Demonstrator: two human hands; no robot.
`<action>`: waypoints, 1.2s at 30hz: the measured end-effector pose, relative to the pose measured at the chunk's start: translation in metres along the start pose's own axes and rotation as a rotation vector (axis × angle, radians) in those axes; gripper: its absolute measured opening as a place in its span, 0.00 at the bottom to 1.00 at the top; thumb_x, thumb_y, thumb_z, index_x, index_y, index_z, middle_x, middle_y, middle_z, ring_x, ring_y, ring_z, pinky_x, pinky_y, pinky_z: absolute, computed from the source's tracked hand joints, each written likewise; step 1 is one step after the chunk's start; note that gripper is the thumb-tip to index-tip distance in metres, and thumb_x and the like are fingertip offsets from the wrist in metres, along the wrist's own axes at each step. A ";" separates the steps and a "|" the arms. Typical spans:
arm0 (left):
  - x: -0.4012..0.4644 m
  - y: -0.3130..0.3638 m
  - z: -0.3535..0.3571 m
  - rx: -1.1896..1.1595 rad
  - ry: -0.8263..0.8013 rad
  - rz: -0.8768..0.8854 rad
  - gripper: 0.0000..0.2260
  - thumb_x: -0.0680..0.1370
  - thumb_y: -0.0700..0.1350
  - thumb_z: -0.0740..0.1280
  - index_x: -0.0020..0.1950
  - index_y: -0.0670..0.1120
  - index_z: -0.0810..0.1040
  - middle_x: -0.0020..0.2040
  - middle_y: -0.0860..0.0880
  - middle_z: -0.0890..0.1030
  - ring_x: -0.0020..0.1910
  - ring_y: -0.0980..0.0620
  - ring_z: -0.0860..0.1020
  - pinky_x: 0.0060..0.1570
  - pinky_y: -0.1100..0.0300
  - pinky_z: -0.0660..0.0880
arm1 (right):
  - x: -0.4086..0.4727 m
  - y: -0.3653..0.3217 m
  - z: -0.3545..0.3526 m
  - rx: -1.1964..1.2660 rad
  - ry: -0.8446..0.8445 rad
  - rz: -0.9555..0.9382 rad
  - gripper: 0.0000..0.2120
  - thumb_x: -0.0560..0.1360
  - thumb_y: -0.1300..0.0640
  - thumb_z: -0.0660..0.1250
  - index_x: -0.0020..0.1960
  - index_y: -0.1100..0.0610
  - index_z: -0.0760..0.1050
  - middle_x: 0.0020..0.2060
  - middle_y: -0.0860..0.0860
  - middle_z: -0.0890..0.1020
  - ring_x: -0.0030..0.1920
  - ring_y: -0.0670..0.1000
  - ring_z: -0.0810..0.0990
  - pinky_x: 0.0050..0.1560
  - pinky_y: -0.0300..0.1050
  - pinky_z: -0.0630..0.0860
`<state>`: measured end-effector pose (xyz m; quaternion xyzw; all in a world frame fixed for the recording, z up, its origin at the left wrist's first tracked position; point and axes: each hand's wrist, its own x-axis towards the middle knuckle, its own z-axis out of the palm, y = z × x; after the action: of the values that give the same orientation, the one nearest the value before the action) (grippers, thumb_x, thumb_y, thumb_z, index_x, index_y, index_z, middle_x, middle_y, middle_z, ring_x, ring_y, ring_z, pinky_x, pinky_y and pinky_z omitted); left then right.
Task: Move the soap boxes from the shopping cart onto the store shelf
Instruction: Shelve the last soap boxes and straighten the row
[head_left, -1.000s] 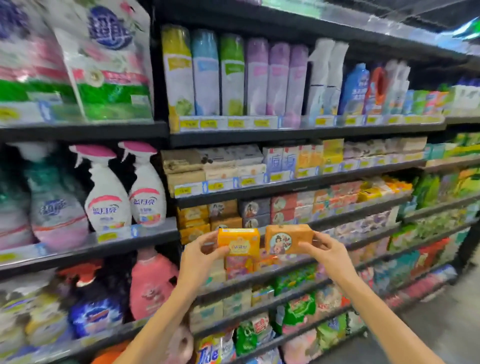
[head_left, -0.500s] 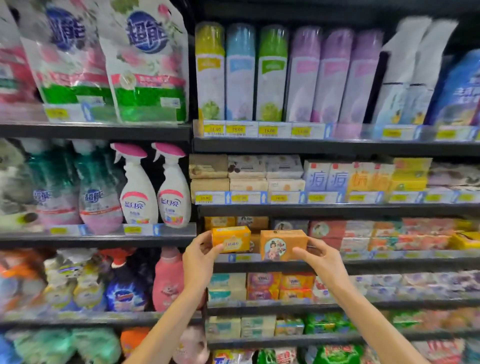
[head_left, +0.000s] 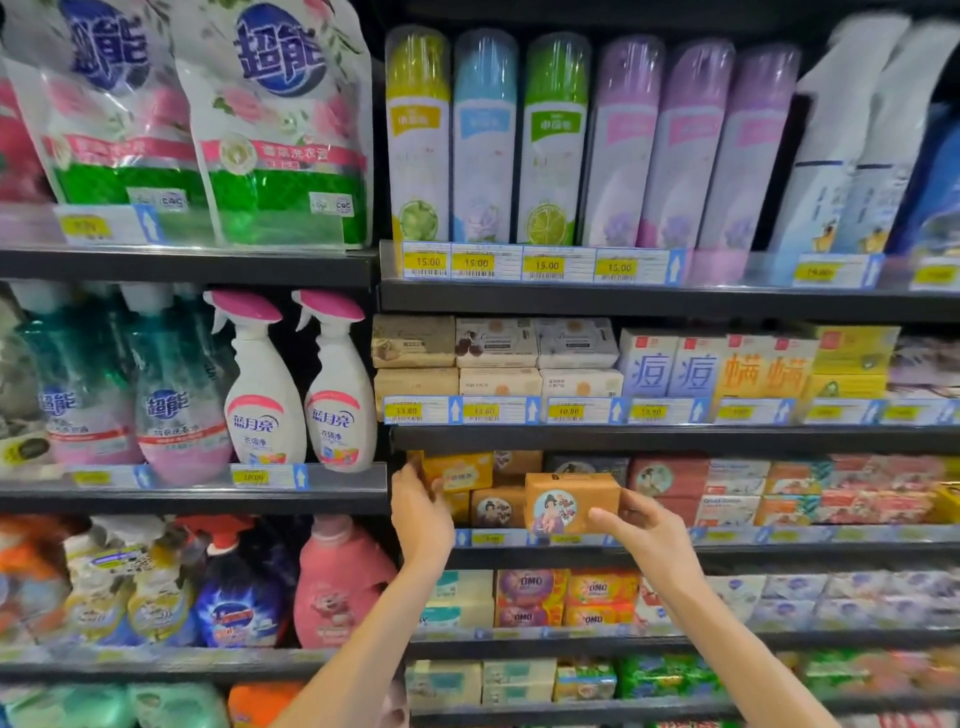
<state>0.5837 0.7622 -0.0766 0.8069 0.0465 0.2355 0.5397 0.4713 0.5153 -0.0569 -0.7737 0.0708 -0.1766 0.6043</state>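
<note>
Head view takes in a tall store shelf (head_left: 649, 439) of dark boards, crowded with goods from top to bottom. On the upper left board stand large detergent pouches (head_left: 280, 130); on the board to their right, a row of spray cans (head_left: 556, 140) in yellow, blue, green and purple. Below the pouches, on the left, stand trigger spray bottles (head_left: 340, 384). On the right, the board under the cans carries stacked soap packs with price tags (head_left: 566, 411) along its front edge.

One board lower, at its left end, the left hand (head_left: 421, 512) grips a yellow soap box (head_left: 460, 470) by its left end, the box lying on other yellow boxes just inside the front edge. Just to the right, the right hand (head_left: 644, 530) pinches an orange soap box (head_left: 571, 501) with a round picture on its face, thumb on the front, the box in front of the shelved boxes at the board's front edge.
</note>
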 end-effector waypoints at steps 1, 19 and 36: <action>0.001 -0.002 0.002 0.012 0.007 0.008 0.14 0.81 0.40 0.66 0.67 0.44 0.75 0.62 0.43 0.77 0.60 0.42 0.78 0.56 0.51 0.73 | 0.001 0.000 0.002 -0.002 0.004 -0.002 0.12 0.70 0.51 0.77 0.53 0.42 0.80 0.49 0.41 0.85 0.47 0.38 0.83 0.47 0.38 0.76; -0.041 -0.017 0.009 0.381 -0.034 0.459 0.28 0.76 0.37 0.71 0.75 0.43 0.68 0.78 0.39 0.58 0.79 0.41 0.57 0.71 0.48 0.70 | 0.008 0.012 0.033 0.004 0.027 0.033 0.12 0.69 0.47 0.78 0.50 0.40 0.80 0.53 0.42 0.85 0.55 0.43 0.82 0.57 0.46 0.77; -0.018 -0.015 0.012 0.768 -0.309 0.751 0.31 0.67 0.37 0.75 0.70 0.45 0.76 0.69 0.48 0.77 0.70 0.42 0.71 0.68 0.42 0.70 | 0.012 0.013 0.037 0.039 0.041 0.038 0.13 0.71 0.53 0.77 0.51 0.41 0.79 0.50 0.39 0.83 0.46 0.31 0.80 0.49 0.35 0.74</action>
<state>0.5754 0.7522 -0.1001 0.9319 -0.2415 0.2567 0.0862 0.4972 0.5421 -0.0753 -0.7565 0.0946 -0.1824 0.6209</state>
